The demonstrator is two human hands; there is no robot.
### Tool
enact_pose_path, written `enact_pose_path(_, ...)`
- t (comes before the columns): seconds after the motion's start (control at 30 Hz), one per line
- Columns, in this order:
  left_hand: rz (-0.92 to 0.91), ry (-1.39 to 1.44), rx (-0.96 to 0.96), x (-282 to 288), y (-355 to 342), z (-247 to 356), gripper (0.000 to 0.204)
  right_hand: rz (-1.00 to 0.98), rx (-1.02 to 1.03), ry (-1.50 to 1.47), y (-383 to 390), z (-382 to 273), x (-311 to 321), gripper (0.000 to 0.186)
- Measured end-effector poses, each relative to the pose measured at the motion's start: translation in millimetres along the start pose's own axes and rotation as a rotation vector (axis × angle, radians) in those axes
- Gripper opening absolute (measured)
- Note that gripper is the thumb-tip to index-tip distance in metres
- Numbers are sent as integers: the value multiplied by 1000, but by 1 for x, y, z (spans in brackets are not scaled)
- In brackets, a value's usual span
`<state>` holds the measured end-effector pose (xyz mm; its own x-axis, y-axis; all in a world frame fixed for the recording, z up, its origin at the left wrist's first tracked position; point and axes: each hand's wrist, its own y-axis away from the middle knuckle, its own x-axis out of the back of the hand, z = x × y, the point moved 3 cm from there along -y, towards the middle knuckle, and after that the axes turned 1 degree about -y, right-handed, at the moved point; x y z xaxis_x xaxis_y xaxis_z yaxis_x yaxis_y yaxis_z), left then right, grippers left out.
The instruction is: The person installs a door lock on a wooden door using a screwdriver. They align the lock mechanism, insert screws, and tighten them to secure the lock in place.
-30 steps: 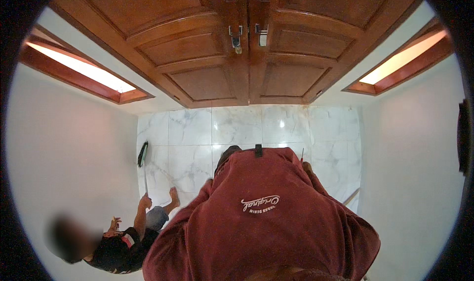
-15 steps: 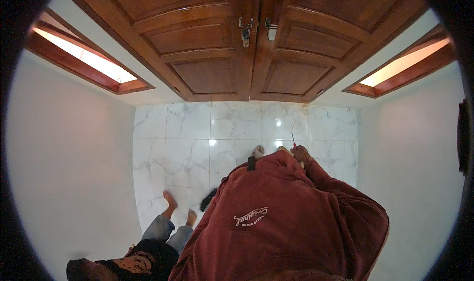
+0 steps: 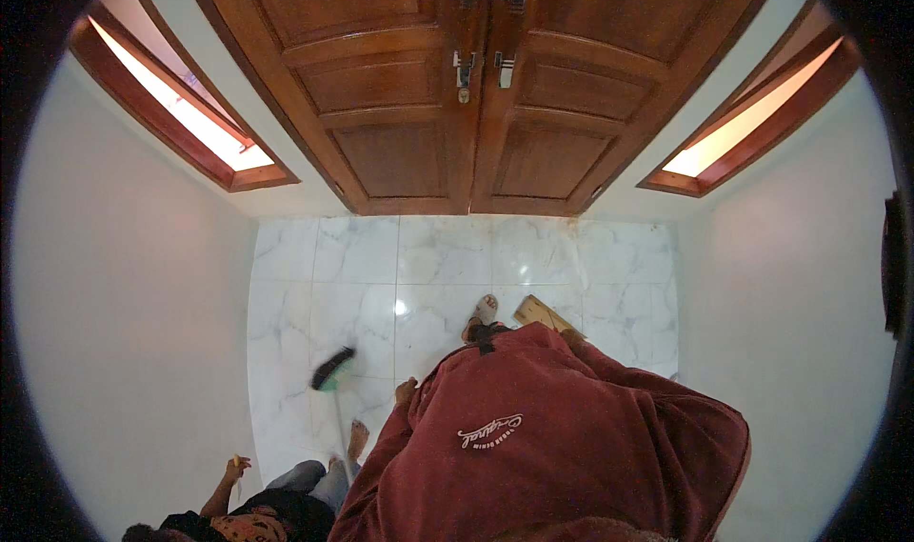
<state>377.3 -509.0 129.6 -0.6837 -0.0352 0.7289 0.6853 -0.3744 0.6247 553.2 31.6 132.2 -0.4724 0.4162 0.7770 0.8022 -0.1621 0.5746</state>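
Note:
A flat, light-brown wooden board (image 3: 535,311) shows just ahead of my body, its near part hidden by my maroon hooded top (image 3: 562,399). My right hand (image 3: 572,337) is at the board's right end. Most of its fingers are hidden, so its grip does not show. To the left, my left hand (image 3: 407,390) sticks out of its sleeve beside my body, above the tiles. It is small and its fingers are hard to make out. One of my feet (image 3: 486,307) stands left of the board.
At lower left is another person (image 3: 262,513), one hand (image 3: 237,467) raised with a thin pale stick-like thing. Near them stands a broom (image 3: 333,369) with black bristles and a green head. Ahead are wooden double doors (image 3: 409,151), flanked by windows; white walls rise on both sides.
The wooden board and my left hand have come into view. The red-handled screwdriver my right hand held no longer shows. The other person's broom has moved forward and left.

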Motion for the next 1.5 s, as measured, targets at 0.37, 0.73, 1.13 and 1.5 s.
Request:
enact_pose_path(0.37, -35, 28, -75, -42, 32, -7, 41, -183, -142, -28, 72, 8, -30, 43)
enact_pose_path(0.73, -19, 49, 17, -24, 88, -58, 39, -81, 31, 178, 45, -38, 20, 48)
enact_pose_path(1.13, 207, -81, 117, 107, 58, -83, 36, 101, -248, -479, 4, -74, -58, 36)
enact_pose_path(1.5, -32, 790, -316, 58, -16, 93, 35, -154, -370, -154, 124, 12, 39, 46)
